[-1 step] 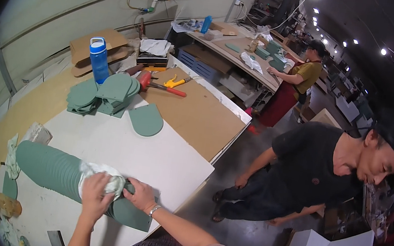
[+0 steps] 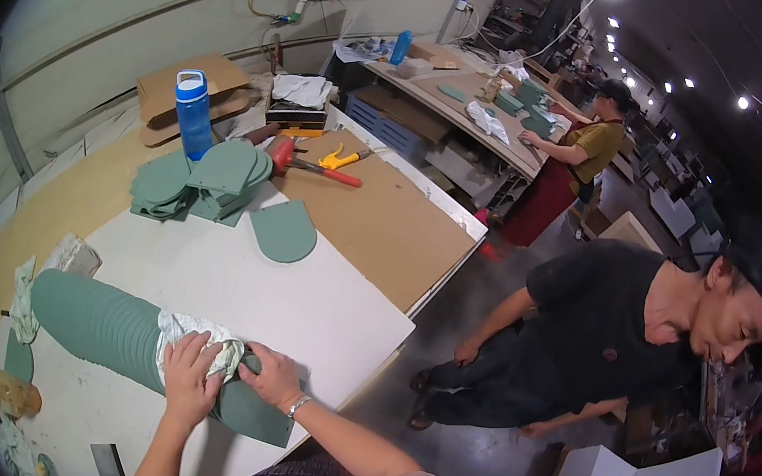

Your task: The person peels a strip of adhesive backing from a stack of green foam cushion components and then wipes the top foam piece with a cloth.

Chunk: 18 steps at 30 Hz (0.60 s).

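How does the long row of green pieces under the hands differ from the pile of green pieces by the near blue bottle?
Arrangement: the row overlaps in one long, fairly even line; the pile sits in uneven clumps.
Contact: the row has a white cloth on it, with the left hand on the cloth; no hand is on the pile.
Place: the row lies nearer the person than the pile.
Shared: both are muted green pieces with rounded ends.

On the table (image 2: 202, 262): row of panels (image 2: 96, 323). On the row, toward its right end: cloth (image 2: 190, 321). Left of the row: rag (image 2: 24, 310). Behind it: panel pile (image 2: 225, 172), then bottle (image 2: 192, 114). Behind-right: single panel (image 2: 285, 230). Before it: metal plate (image 2: 109, 467).
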{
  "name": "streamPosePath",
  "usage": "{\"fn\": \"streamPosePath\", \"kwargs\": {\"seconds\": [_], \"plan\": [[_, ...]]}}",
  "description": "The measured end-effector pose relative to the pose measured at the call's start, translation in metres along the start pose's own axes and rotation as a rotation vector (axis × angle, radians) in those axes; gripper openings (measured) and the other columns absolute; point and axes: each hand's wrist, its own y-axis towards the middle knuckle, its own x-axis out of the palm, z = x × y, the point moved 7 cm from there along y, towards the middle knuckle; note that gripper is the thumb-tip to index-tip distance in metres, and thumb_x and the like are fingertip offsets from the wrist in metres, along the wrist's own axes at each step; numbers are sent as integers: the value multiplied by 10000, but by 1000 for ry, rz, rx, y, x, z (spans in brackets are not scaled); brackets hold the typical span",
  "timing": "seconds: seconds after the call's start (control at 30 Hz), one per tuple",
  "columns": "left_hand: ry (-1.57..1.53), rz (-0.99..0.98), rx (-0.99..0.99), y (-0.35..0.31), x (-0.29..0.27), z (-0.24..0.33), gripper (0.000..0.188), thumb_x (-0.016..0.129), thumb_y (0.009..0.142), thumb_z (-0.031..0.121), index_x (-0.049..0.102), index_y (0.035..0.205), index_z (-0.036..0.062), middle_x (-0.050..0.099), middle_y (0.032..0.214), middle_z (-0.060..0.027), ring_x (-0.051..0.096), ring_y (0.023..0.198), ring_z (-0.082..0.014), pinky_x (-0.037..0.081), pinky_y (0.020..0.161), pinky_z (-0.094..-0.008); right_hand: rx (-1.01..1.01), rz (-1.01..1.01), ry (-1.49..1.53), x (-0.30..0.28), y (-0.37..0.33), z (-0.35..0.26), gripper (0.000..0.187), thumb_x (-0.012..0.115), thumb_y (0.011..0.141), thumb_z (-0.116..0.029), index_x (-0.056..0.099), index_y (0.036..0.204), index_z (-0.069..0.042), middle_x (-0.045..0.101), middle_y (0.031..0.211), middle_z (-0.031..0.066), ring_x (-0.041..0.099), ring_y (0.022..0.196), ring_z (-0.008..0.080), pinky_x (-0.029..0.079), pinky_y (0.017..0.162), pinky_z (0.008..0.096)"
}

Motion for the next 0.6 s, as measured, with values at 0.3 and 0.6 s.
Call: {"fn": "streamPosePath", "kwargs": {"seconds": [0.3,0.6], "plan": [[-374,182,-50,-142,1,-32,449,582,647,-16,690,1081,24,643,1206,-215,601,1132,-424,463,1005,-487,-12,2,31,-7,3,-6,531,650,899,-533,676,1153,-68,728,1003,185,702,888,391,574,786,451],[-40,24,-47,-23,-6,2,486,633,762,97,662,1248,96,549,1420,-175,457,1329,-416,331,1122,-544,-10,-16,61,-3,2,-6,530,659,892,-533,676,1146,-69,725,998,195,696,879,404,570,797,459]]}}
